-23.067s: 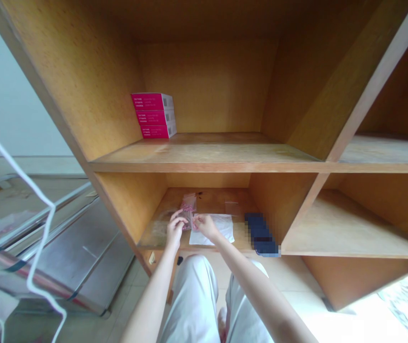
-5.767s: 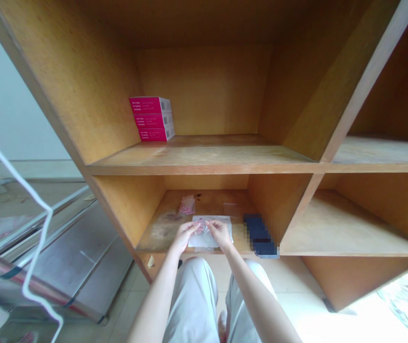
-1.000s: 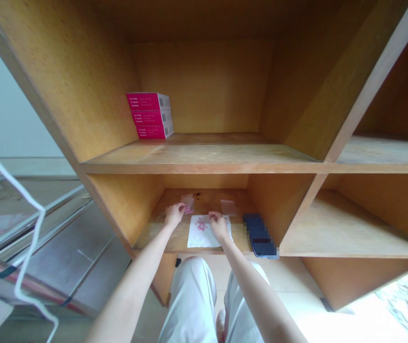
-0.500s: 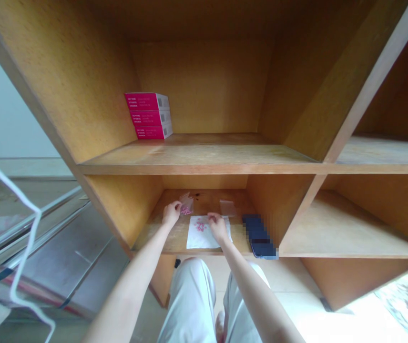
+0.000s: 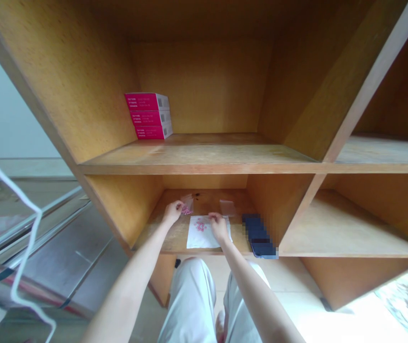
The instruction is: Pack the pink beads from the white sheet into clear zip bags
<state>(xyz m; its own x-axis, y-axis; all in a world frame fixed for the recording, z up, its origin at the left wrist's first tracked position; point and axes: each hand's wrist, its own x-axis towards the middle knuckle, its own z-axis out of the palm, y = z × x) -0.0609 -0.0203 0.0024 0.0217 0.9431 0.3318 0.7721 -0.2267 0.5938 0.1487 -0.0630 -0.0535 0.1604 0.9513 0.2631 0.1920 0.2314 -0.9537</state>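
In the lower compartment, my left hand (image 5: 172, 212) pinches the edge of a small clear plastic bag (image 5: 188, 201). Small pink pieces (image 5: 187, 210) are gathered at the bottom of that bag. Just to its right lies a white sheet (image 5: 194, 240), tissue or paper, with more loose pink pieces (image 5: 200, 225) scattered on it. My right hand (image 5: 219, 226) is over the sheet's right part, to the right of those pieces. Its fingers are drawn together; anything between them is too small to tell. Behind it, a second clear bag (image 5: 227, 207) lies flat on the wood.
A dark phone-like object (image 5: 259, 236), partly blurred out, lies by the compartment's right wall. Several pink boxes (image 5: 150, 118) are stacked on the upper shelf (image 5: 204, 153). A white bent metal frame (image 5: 32, 238) stands to the left. My knees are below the shelf edge.
My left hand and the small bag have shifted very slightly. My right hand stays over the sheet with hardly any movement.
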